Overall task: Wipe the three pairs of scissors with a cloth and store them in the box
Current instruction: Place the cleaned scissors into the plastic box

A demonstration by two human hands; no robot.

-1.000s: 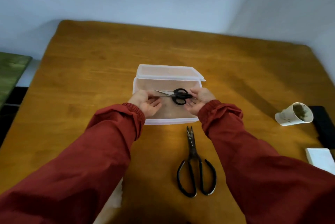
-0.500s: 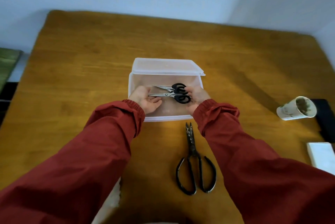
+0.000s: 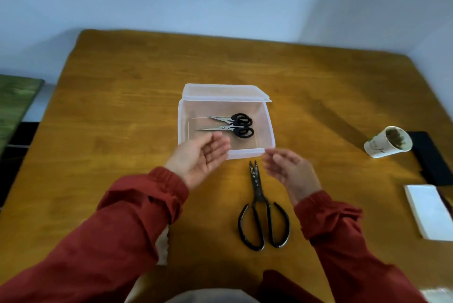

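Two small black-handled scissors (image 3: 230,124) lie flat on the floor of the clear box (image 3: 269,128), side by side with blades to the left and handles to the right. That tidy packing leaves the nearer strip of the floor bare, which I judge is meant for the third pair. The lid (image 3: 225,93) stands back behind the box, so the opening is free. The large black scissors (image 3: 261,207) lie closed on the desk (image 3: 122,106) just in front of the box, tips towards it and loops towards the person (an easy reach for either hand).

The left hand (image 3: 201,158) is released, palm turned inward with relaxed fingers, over the box's near left corner and holding nothing; whether it touches the rim I cannot tell. The right hand (image 3: 291,172) is equally loose and empty, just beside the large scissors' blades without touching them. A pale cloth (image 3: 162,246) peeks out under the left sleeve, so wiping the last pair looks like the step ahead.
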